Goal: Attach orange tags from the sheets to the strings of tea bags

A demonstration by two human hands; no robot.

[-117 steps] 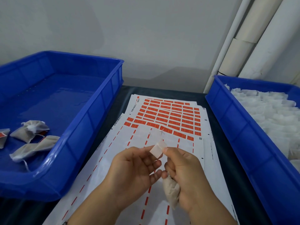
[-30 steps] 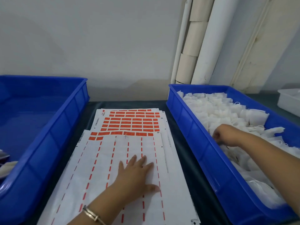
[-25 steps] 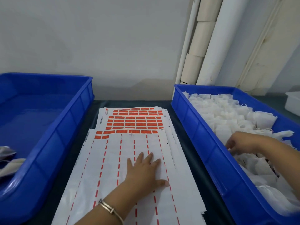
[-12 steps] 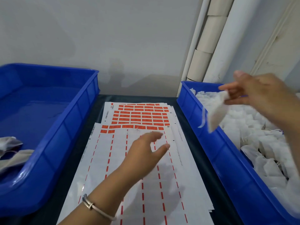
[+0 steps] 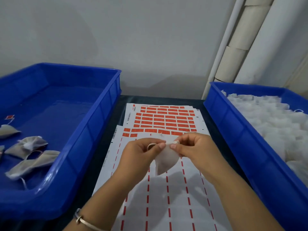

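Note:
Both hands meet above the tag sheets (image 5: 166, 189) and hold one white tea bag (image 5: 164, 161), which hangs down between them. My left hand (image 5: 140, 157) pinches the bag's top edge with thumb and forefinger; a loop of its string shows by those fingers. My right hand (image 5: 195, 149) pinches the top from the other side. Orange tags (image 5: 164, 118) fill the far part of the sheets; the near part holds only peeled rows with red dashes. No tag is visible on the held bag.
A blue bin (image 5: 93, 130) on the left holds a few tagged tea bags (image 5: 31, 161). A blue bin (image 5: 236, 135) on the right is full of white untagged tea bags (image 5: 273, 120). White pipes (image 5: 233, 47) stand against the wall behind. A bracelet (image 5: 83, 220) is on my left wrist.
My right hand lifted a tea bag out of the right bin and brought it over the sheets. My left hand rose off the sheet and took hold of the bag's top.

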